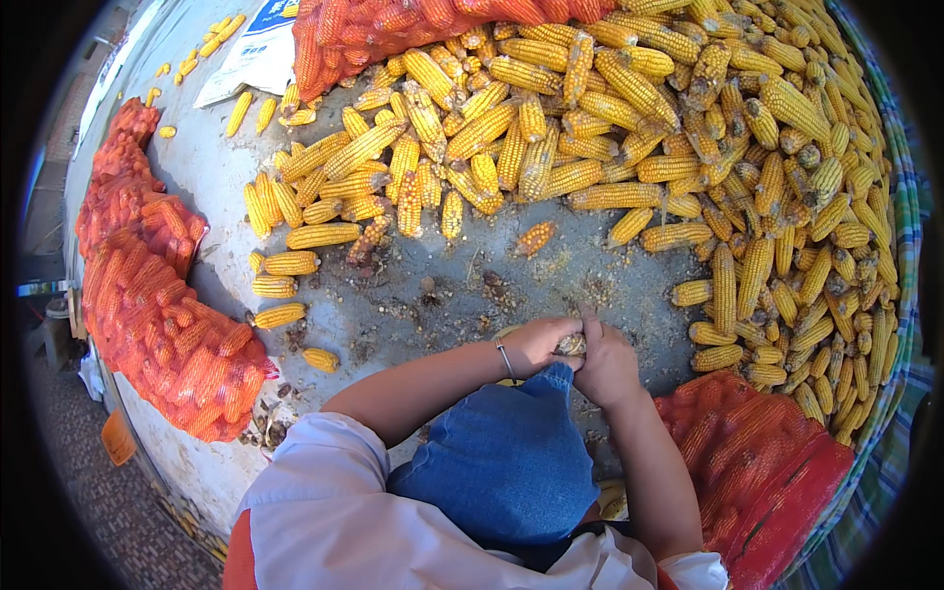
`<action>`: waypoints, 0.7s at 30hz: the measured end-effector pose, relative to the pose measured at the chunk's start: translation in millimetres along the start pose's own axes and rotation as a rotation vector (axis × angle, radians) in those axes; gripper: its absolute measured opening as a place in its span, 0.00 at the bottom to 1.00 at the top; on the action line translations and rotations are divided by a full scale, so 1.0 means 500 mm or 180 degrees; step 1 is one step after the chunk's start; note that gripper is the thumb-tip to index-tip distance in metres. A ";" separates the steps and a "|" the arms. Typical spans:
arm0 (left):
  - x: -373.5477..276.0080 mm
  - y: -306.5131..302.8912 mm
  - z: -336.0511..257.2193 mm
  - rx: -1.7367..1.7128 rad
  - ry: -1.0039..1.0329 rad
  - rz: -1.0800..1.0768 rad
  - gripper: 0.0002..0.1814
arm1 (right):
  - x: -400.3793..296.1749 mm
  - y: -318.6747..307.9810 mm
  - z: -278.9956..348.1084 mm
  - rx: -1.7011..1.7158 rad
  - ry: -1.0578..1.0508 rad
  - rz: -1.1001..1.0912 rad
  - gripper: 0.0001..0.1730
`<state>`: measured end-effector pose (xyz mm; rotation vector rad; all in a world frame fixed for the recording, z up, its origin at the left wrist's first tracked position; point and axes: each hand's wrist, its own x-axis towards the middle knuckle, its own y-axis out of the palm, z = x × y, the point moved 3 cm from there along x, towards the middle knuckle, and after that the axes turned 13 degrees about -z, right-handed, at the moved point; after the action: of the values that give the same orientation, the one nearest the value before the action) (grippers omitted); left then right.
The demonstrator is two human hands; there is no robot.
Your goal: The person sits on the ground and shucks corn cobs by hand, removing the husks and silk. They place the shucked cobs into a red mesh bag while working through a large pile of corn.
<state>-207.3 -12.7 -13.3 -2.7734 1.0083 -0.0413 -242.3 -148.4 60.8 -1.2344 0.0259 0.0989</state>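
Both hands meet around one corn cob (571,344) just beyond my denim-covered knee. My left hand (542,343), with a metal bangle at its wrist, grips the cob from the left. From the other side my right hand (606,361) closes on the same cob, which the fingers mostly hide. Loose kernels and debris lie on the grey floor (472,295) beyond the hands. A single orange-tinged cob (535,237) rests apart there. A large heap of yellow corn cobs (627,88) curves around the back and right.
Red mesh sacks filled with cobs lie at the left (169,317), at the back (383,29) and at the near right (752,464). A white printed sack (251,63) lies at the back left. Plaid cloth (903,221) borders the heap. Several cobs (280,316) lie left of centre.
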 end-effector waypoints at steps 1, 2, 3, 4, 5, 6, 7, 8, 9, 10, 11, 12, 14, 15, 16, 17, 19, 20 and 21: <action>0.012 0.002 -0.023 -0.0258 -0.0101 -0.0011 0.30 | 0.009 -0.005 -0.007 0.0477 0.0590 0.0404 0.42; 0.018 0.010 -0.002 -0.0095 -0.0484 -0.0339 0.28 | 0.005 -0.004 -0.014 0.0952 0.1191 0.0801 0.42; 0.021 0.010 -0.003 0.0320 -0.0543 -0.0613 0.24 | -0.002 0.000 -0.021 0.0835 0.1280 0.0682 0.43; 0.029 0.014 0.009 0.0815 -0.0581 -0.0543 0.21 | -0.021 0.015 -0.035 0.0704 0.1429 0.0571 0.43; 0.040 0.012 0.029 0.1310 -0.0605 -0.0467 0.18 | -0.041 0.025 -0.045 0.0569 0.1579 0.0463 0.44; 0.038 0.002 0.056 0.1218 -0.0625 -0.0925 0.16 | -0.062 0.027 -0.050 0.0524 0.1760 0.0394 0.42; 0.037 -0.015 0.086 0.1137 -0.0639 -0.1399 0.15 | -0.088 0.038 -0.072 0.1007 0.2185 0.0245 0.42; 0.038 -0.044 0.114 0.1003 -0.0833 -0.2016 0.18 | -0.121 0.060 -0.100 0.1505 0.2592 0.0079 0.42; 0.037 -0.075 0.143 0.0884 -0.1036 -0.2628 0.21 | -0.152 0.080 -0.122 0.2029 0.2988 -0.0099 0.42; 0.041 -0.093 0.170 0.1873 -0.0985 -0.2871 0.25 | -0.182 0.100 -0.133 0.3481 0.3796 0.0143 0.40; 0.047 -0.111 0.186 0.2902 -0.0906 -0.3106 0.30 | -0.201 0.110 -0.145 0.3516 0.3858 0.0100 0.38; 0.068 -0.125 0.196 0.2891 -0.0818 -0.2792 0.32 | -0.217 0.118 -0.156 0.3553 0.3914 0.0043 0.37; 0.112 -0.149 0.202 0.2873 -0.0650 -0.2197 0.37 | -0.229 0.129 -0.162 0.3532 0.3980 -0.0083 0.34; 0.140 -0.147 0.202 0.2956 -0.0920 -0.1704 0.39 | -0.233 0.133 -0.160 0.3473 0.4018 -0.0169 0.32; 0.167 -0.141 0.198 0.3045 -0.1191 -0.1212 0.40 | -0.231 0.137 -0.155 0.3425 0.4048 -0.0243 0.30; 0.182 -0.137 0.197 0.3123 -0.1462 -0.0719 0.42 | -0.221 0.135 -0.147 0.3619 0.3801 -0.0293 0.30; 0.189 -0.127 0.239 0.2999 -0.1336 -0.0759 0.39 | -0.190 0.107 -0.132 0.3932 0.3289 -0.0409 0.30; 0.192 -0.117 0.247 0.2670 -0.1376 -0.0827 0.38 | -0.179 0.103 -0.133 0.3796 0.3203 -0.0344 0.32; 0.195 -0.097 0.249 0.2319 -0.1414 -0.0875 0.37 | -0.170 0.098 -0.138 0.3640 0.3137 -0.0283 0.34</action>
<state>-90.4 -17.4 -130.4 -2.0871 0.3817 0.1360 -328.7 -202.6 -1.8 -0.0407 0.7761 -0.5487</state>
